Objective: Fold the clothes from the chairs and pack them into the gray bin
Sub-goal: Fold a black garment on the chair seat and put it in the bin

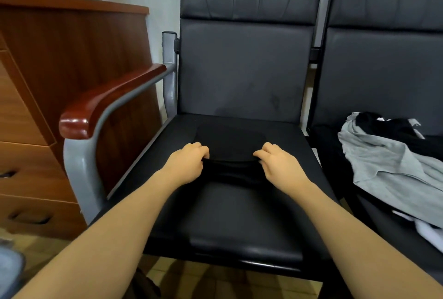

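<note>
A small black garment (229, 145) lies on the seat of the left black chair (239, 215), hard to tell from the dark leather. My left hand (185, 163) grips its near left edge with curled fingers. My right hand (279, 163) grips its near right edge the same way. A bunched fold of the cloth stretches between both hands. On the right chair's seat (335, 155) lies a heap of clothes: a grey garment (388, 167), a black one (383, 122) on top at the back, and a white one (426, 230) at the front. A grey rounded edge at the bottom left may be the bin (9, 267).
A wooden cabinet with drawers (36, 131) stands to the left. The left chair has a red-brown armrest (107, 100) on a grey metal frame. Tiled floor (48, 243) shows below the chairs.
</note>
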Demonstrator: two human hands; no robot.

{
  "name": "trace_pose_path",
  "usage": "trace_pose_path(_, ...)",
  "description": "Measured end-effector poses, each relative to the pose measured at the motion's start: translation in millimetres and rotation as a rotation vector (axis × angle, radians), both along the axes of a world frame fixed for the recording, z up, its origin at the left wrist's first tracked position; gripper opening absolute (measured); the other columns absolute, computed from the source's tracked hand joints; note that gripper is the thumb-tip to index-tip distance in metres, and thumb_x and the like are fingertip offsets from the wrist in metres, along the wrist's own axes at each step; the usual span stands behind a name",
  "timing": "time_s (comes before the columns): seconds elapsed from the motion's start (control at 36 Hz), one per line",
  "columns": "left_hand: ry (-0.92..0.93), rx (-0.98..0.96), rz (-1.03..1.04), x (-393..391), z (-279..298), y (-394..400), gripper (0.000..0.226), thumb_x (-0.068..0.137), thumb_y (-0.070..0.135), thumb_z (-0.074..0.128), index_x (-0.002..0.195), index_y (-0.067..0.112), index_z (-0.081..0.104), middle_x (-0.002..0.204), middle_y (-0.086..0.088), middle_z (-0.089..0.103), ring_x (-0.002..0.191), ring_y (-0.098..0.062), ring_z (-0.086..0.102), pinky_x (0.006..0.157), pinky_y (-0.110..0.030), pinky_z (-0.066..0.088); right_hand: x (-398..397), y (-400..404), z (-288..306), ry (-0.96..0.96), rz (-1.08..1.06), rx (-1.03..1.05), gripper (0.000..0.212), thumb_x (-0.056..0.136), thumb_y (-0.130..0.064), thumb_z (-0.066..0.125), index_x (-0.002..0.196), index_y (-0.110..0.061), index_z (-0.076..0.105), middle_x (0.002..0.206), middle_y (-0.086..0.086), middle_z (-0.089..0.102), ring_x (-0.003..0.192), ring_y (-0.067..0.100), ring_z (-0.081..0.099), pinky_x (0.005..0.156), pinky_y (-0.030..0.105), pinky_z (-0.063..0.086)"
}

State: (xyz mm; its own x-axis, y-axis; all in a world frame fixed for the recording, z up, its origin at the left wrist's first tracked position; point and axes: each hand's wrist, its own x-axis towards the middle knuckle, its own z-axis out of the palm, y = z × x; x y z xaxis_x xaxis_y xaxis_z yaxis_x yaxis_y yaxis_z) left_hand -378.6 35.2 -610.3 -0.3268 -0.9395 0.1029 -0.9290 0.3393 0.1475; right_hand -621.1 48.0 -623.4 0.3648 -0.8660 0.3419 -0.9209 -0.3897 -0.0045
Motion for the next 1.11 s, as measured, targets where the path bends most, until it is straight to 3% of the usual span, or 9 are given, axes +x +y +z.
trace_pose_path(0.11,0.065,-0.001,-0.011,2.2,6.2,1.1,0.016,0.088,0.010,0.050,0.097,0.023,0.049,0.104,0.005,0.046,0.098,-0.015,0.047,0.075,-0.030,0.045,-3.4,4.4,8.6,-0.078,0.051,-0.057,0.033,0.090,-0.001,0.048,0.119,-0.013,0.060,0.112,0.002,0.053,0.099,0.022,0.049,0.077,0.032,0.045)
trace_pose_path(0.28,-0.132,0.121,-0.085,1.7,0.8,4.1,0.014,0.086,0.015,0.054,0.095,0.023,0.047,0.099,0.006,0.044,0.093,-0.015,0.043,0.071,-0.026,0.033,-7.7,10.8,3.4,0.018,0.035,0.318,0.030,0.088,-0.010,0.047,0.116,-0.021,0.051,0.112,-0.005,0.051,0.105,0.017,0.047,0.081,0.028,0.039)
trace_pose_path(0.39,-0.125,0.076,-0.075,-1.4,4.5,5.0,0.007,0.089,0.029,0.050,0.092,0.023,0.053,0.098,0.006,0.049,0.092,-0.015,0.046,0.070,-0.026,0.033,-0.7,8.7,10.2,0.037,-0.014,0.271,0.019,0.089,-0.028,0.047,0.102,-0.022,0.060,0.100,-0.009,0.056,0.094,0.015,0.054,0.084,0.027,0.033)
trace_pose_path(0.47,-0.109,0.038,-0.030,-4.3,4.9,4.9,0.021,0.092,0.037,0.044,0.091,0.021,0.058,0.096,0.007,0.052,0.090,-0.014,0.050,0.072,-0.027,0.033,11.0,3.7,13.3,-0.051,-0.086,0.211,0.027,0.094,-0.035,0.043,0.088,-0.017,0.063,0.089,-0.007,0.055,0.080,0.016,0.053,0.086,0.030,0.037)
trace_pose_path(0.53,-0.106,-0.008,-0.013,-8.7,4.9,4.2,0.026,0.094,0.039,0.041,0.092,0.020,0.058,0.096,0.006,0.054,0.088,-0.015,0.052,0.071,-0.027,0.032,19.1,-2.0,15.4,-0.150,-0.148,0.159,0.032,0.096,-0.036,0.041,0.085,-0.013,0.061,0.087,-0.005,0.053,0.076,0.018,0.052,0.078,0.031,0.037)
trace_pose_path(0.67,0.002,-0.176,0.110,-24.3,0.4,-12.5,0.026,0.099,0.030,0.037,0.108,0.015,0.056,0.107,-0.001,0.057,0.095,-0.021,0.055,0.076,-0.031,0.040,37.3,-27.4,21.4,-0.280,-0.327,0.154,0.025,0.097,-0.026,0.041,0.100,-0.008,0.059,0.105,0.004,0.054,0.090,0.023,0.056,0.074,0.034,0.045)
trace_pose_path(0.81,-0.047,-0.044,0.384,-32.0,-4.1,-38.0,0.037,0.097,0.024,0.046,0.131,0.011,0.043,0.133,-0.012,0.042,0.123,-0.031,0.040,0.098,-0.037,0.037,43.4,-52.0,11.5,-0.263,-0.553,0.266,0.029,0.096,-0.022,0.042,0.119,-0.005,0.049,0.126,0.012,0.048,0.115,0.031,0.048,0.089,0.040,0.040)
trace_pose_path(0.92,0.000,0.053,0.563,-31.9,-11.4,-53.6,0.047,0.096,0.030,0.049,0.135,0.006,0.038,0.138,-0.015,0.038,0.126,-0.032,0.038,0.101,-0.037,0.036,45.3,-65.6,2.0,-0.221,-0.709,0.336,0.039,0.093,-0.018,0.042,0.131,-0.006,0.040,0.136,0.012,0.042,0.127,0.031,0.038,0.105,0.047,0.027)
trace_pose_path(1.11,0.101,0.020,0.612,-35.7,-24.7,-69.4,0.054,0.098,0.044,0.041,0.132,0.002,0.041,0.132,-0.015,0.047,0.122,-0.029,0.045,0.097,-0.035,0.038,44.8,-72.3,-25.2,-0.139,-0.808,0.199,0.054,0.097,-0.048,0.037,0.126,-0.004,0.043,0.130,0.012,0.045,0.123,0.028,0.040,0.103,0.040,0.027)
